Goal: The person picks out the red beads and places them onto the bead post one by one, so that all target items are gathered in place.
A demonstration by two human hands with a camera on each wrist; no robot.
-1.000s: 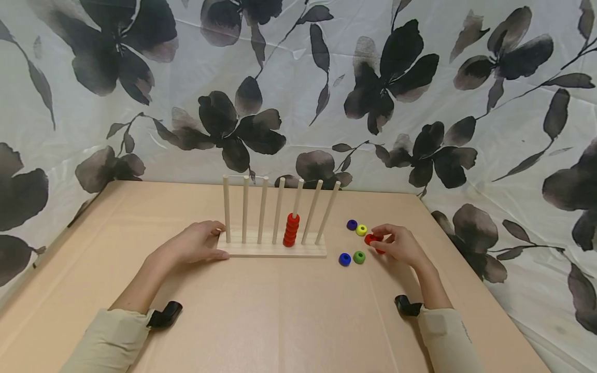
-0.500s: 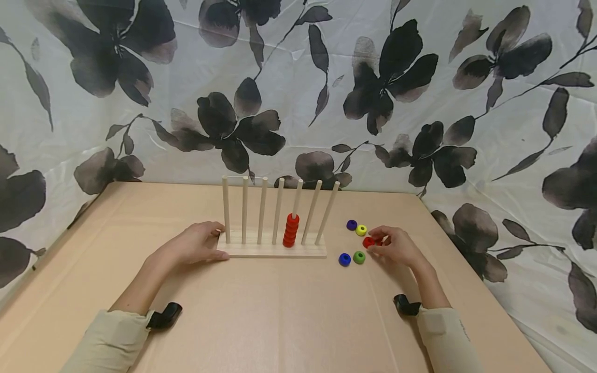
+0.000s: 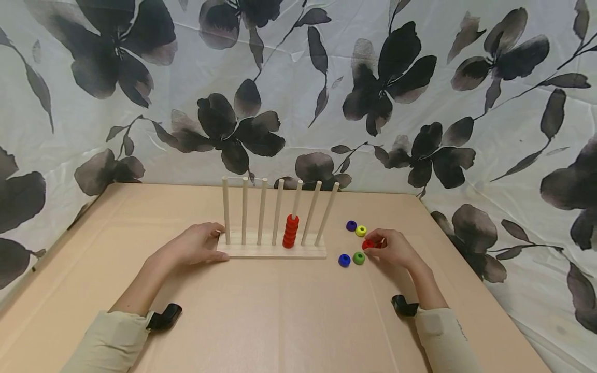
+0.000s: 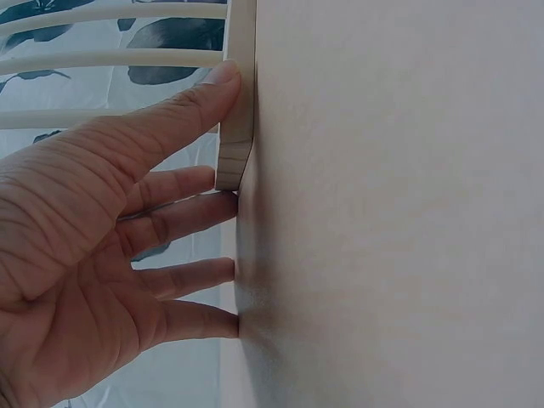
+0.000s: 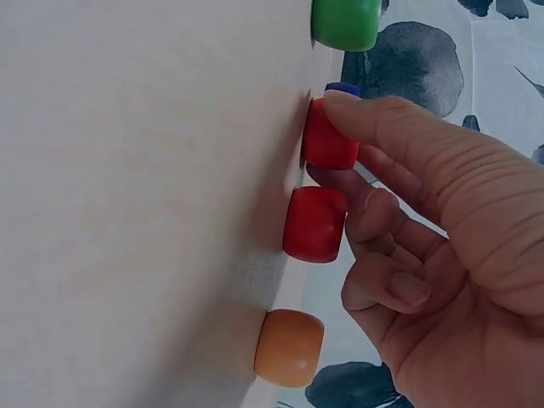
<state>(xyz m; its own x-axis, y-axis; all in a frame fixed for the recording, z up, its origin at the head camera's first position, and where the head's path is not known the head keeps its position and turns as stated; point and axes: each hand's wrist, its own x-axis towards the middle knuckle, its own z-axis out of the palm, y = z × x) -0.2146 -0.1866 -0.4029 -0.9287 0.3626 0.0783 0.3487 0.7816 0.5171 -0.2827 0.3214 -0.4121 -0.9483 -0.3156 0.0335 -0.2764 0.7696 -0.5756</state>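
Observation:
In the head view my left hand [image 3: 198,243] grips the left end of a wooden peg abacus [image 3: 275,252]. Its thumb lies on the base's front edge, the fingers round the end and behind. Stacked red beads [image 3: 290,232] sit on one peg; the other pegs are bare. My right hand [image 3: 392,249] pinches a loose red bead [image 5: 327,140] between thumb and index finger, low at the table top. Beside it in the right wrist view stands a second red bead [image 5: 314,223], close to the curled fingers, with an orange bead [image 5: 290,348] farther along. The hand hides both in the head view.
Left of the right hand lie a dark blue bead [image 3: 351,226], a yellow bead [image 3: 361,231], a blue bead [image 3: 344,260] and a green bead [image 3: 358,258]. A floral cloth [image 3: 298,93] hangs behind the table [image 3: 280,316].
My right hand has shifted slightly left, its thumb coming onto the red bead. The other red bead under it has gone out of sight in the head view. The left hand stays put.

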